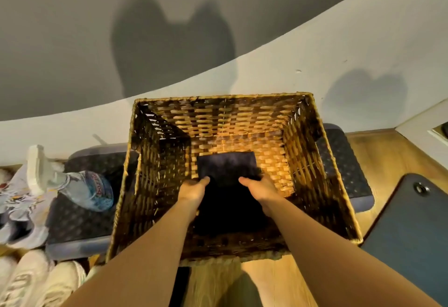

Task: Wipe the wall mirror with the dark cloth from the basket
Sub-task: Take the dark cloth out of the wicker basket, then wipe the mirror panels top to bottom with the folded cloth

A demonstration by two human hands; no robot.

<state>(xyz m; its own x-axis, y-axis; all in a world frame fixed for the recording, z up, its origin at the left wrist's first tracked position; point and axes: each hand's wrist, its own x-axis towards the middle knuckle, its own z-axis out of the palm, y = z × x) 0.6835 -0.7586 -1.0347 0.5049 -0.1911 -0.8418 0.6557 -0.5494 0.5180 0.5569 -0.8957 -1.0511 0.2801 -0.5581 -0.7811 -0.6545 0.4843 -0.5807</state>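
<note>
**Cloth grab in the basket: what could trip this up**

Both hands are down in the wicker basket (pixel 218 122), which sits on a dark patterned cushion. The left hand (pixel 194 191) and right hand (pixel 260 189) each pinch a near corner of the dark cloth (pixel 226 168), thumbs on top; the fingers underneath are hidden.

My guess at the risks: the folded cloth could fall open as it's lifted and snag on the rough weave, or a forearm could catch the rim and tip the basket.

The cloth lies flat on the basket floor, long axis roughly left-right, far edge toward the wall. The mirror isn't clearly in view.
</note>
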